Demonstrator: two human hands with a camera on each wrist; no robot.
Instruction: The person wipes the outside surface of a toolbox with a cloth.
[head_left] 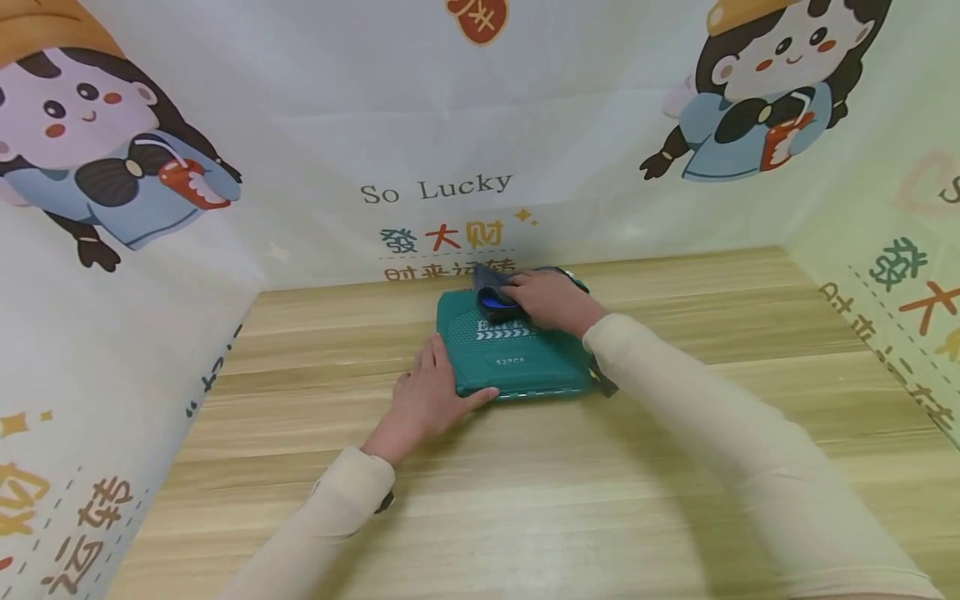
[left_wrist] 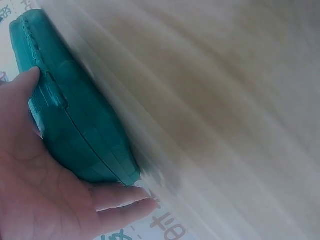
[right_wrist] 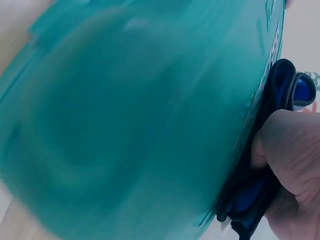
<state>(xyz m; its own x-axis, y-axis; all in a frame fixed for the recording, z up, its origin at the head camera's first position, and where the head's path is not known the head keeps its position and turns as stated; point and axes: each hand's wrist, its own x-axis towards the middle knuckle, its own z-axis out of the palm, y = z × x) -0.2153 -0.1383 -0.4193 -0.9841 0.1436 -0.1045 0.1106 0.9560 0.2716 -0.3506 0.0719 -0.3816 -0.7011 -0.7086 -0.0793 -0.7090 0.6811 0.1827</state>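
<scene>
"Where's our flat teal plastic case [head_left: 517, 373]?"
"On the pale wood-grain surface [head_left: 480, 492]; our left hand [head_left: 430, 395] lies spread against its side and front edge, seemingly to steady it."
"And our right hand [head_left: 553, 300]?"
"Pinching a folded dark-blue, black-edged fabric piece [head_left: 490, 283] atop it, perhaps to keep the folds together."

The sleeves [head_left: 720, 433] are long, plain and cream.

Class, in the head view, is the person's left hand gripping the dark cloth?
No, the right hand grips the dark cloth, while the left hand touches the green case.
</scene>
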